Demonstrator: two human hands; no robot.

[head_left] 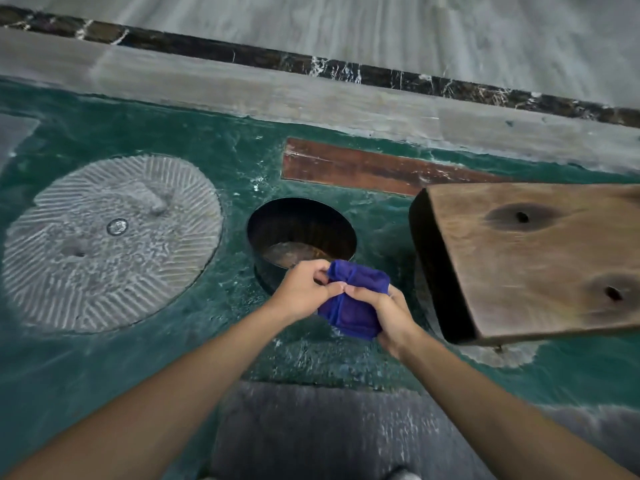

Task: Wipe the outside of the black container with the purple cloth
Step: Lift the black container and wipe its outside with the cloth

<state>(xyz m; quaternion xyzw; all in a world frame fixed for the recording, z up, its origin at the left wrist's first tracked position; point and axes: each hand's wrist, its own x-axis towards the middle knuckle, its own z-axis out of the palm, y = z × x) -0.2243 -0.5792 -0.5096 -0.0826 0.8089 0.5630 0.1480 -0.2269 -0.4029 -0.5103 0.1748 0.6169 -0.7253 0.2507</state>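
Head view: both bare hands are up in front, working one bunched purple cloth (353, 303) between them. Left hand (304, 289) is closed, thumb and fingers pinching the cloth's upper left fold. Right hand (388, 315) is closed too, wrapped around the cloth's right and lower side, with the bulk of the fabric hanging out of it. The thumbs of the two hands meet at the middle of the cloth.

Round black container (301, 233), open top, stands upright on the green marbled floor (121, 368) straight ahead of the hands. Some brownish residue shows on its inner bottom. The hands and cloth overlap its near rim in the picture; can't tell if the cloth touches the wall.

Left of the container, well apart: a round grey grooved stone disc (110, 242) set flush in the floor. Right of it, near: a brown wooden stool top (540, 258) with two dark knot holes. Behind the container, a reddish-brown rectangular inlay strip (363, 168) in the floor.
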